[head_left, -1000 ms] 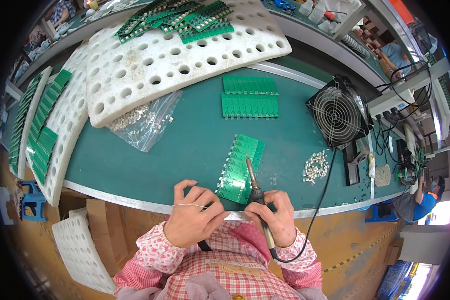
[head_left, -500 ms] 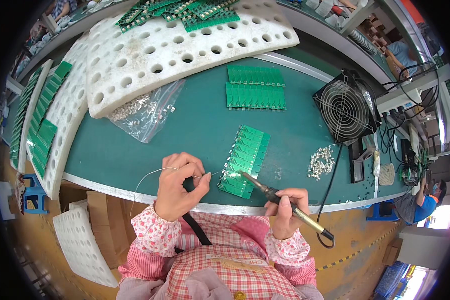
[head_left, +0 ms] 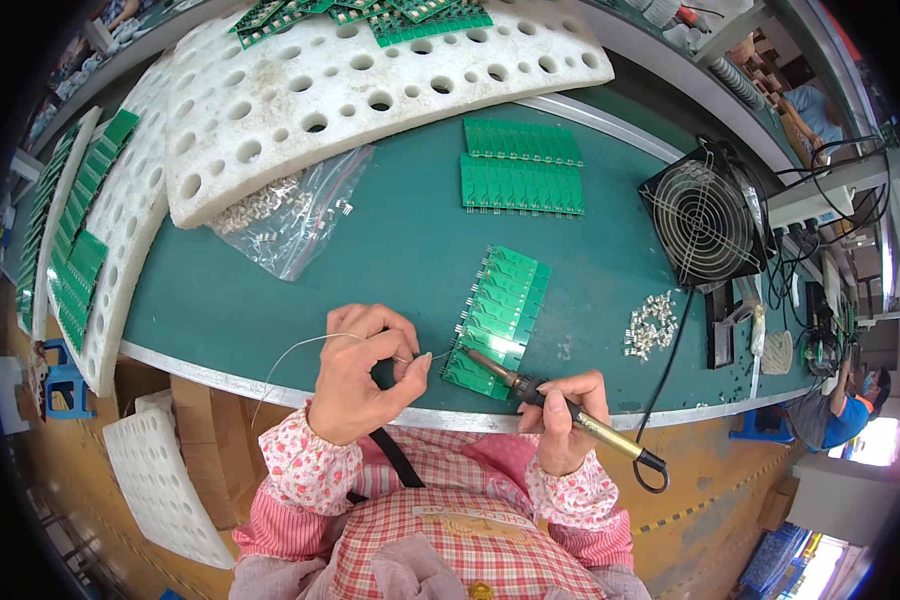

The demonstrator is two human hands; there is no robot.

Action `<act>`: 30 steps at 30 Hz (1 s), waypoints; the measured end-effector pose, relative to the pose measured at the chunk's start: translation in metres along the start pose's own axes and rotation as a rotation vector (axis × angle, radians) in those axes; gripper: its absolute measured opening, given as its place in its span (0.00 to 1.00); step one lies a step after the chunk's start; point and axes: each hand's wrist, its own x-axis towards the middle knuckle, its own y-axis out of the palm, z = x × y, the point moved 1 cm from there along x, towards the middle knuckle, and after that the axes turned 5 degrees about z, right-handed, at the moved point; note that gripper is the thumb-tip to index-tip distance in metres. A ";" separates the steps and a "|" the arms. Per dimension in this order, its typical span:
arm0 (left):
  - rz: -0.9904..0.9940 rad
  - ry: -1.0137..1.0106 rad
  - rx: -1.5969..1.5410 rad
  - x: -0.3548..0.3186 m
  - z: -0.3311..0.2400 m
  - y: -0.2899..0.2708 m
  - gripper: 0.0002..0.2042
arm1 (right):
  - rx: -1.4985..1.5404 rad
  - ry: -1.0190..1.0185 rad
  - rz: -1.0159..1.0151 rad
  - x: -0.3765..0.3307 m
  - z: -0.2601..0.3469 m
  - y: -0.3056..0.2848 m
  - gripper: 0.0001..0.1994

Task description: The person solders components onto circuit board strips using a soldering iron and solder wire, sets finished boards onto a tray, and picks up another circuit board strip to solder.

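A green circuit board panel (head_left: 507, 300) lies near the front edge of the bench, with small white connectors along its left side. My right hand (head_left: 568, 420) grips a soldering iron (head_left: 600, 432), its tip over the lower left part of the panel. Between the thumb and finger of my left hand (head_left: 367, 372) is a thin strand of solder wire (head_left: 295, 350). Its short end reaches right to the panel's lower left edge, close to the iron's tip. Whether wire and tip touch I cannot tell.
Two green panels (head_left: 522, 182) lie farther back. Right of my panel are a pile of small white connectors (head_left: 652, 326) and a black fan (head_left: 705, 215). A plastic bag of connectors (head_left: 305, 220) sits at the left, by a white foam board (head_left: 270, 110) bearing more panels. The iron's cable crosses the right side.
The iron's tip has moved left and slightly down, from the panel's middle to its left edge near the wire. My left hand has shifted slightly right. The view has also shifted a little.
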 end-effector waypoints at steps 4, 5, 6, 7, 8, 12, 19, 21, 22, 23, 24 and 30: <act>-0.003 0.008 0.015 0.002 0.000 0.001 0.13 | 0.047 -0.012 -0.024 0.001 0.001 0.000 0.07; -0.006 0.002 0.016 0.002 0.000 0.001 0.13 | 0.048 -0.012 -0.016 0.001 0.000 -0.001 0.07; -0.009 -0.002 0.016 0.002 0.000 0.001 0.14 | 0.048 -0.013 -0.008 0.001 0.000 -0.002 0.07; -0.012 0.002 0.016 0.001 0.000 0.002 0.14 | 0.046 -0.018 -0.008 0.000 0.000 -0.002 0.07; -0.021 0.009 0.022 0.001 0.000 0.003 0.13 | 0.038 -0.047 -0.002 -0.001 0.000 -0.002 0.06; -0.022 -0.004 0.023 0.001 0.000 0.003 0.13 | 0.001 -0.122 0.037 -0.001 -0.004 -0.003 0.05; -0.025 0.011 0.039 0.000 -0.001 0.003 0.13 | -0.061 -0.185 0.067 0.000 0.000 -0.003 0.04; -0.012 0.007 0.051 0.001 -0.002 0.003 0.13 | -0.133 -0.199 0.099 0.001 0.000 -0.002 0.09; -0.013 0.009 0.051 0.001 -0.002 0.003 0.13 | -0.133 -0.201 0.099 0.001 0.000 -0.002 0.09; -0.010 0.003 0.050 0.001 -0.001 0.004 0.13 | -0.090 -0.196 0.077 0.000 -0.001 -0.002 0.06; -0.008 -0.003 0.049 0.001 -0.001 0.004 0.13 | -0.045 -0.192 0.057 0.000 -0.002 -0.002 0.04; -0.029 -0.048 -0.069 0.002 -0.002 0.003 0.12 | -0.042 -0.111 0.002 -0.006 -0.008 -0.002 0.12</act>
